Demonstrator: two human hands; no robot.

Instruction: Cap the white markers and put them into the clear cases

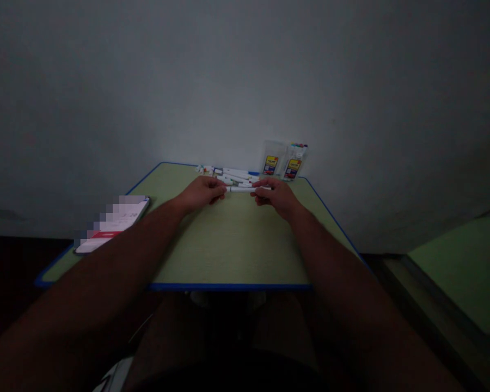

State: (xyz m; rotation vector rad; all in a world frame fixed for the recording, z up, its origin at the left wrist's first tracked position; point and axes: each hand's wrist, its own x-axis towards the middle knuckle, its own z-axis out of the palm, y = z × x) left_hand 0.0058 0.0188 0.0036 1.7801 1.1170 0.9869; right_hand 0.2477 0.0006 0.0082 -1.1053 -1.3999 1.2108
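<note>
Between my two hands a white marker pen (242, 189) lies level, a little above the table. My left hand (206, 191) pinches its left end, where a dark ring shows. Around its right end the fingers of my right hand (274, 195) are closed. Just beyond the hands lies a loose pile of white markers (237, 175), some with coloured caps or ends. Behind my right hand stand two clear packs: one (270, 160) looks mostly see-through, the other pack (294, 163) holds markers with coloured tips at its top.
The light green table (232, 245) has a blue edge and meets a grey wall (228, 81) at the back. A tablet or large phone (116, 226) with a lit screen, partly blurred out, lies at the left beside my forearm. My legs are below the front edge.
</note>
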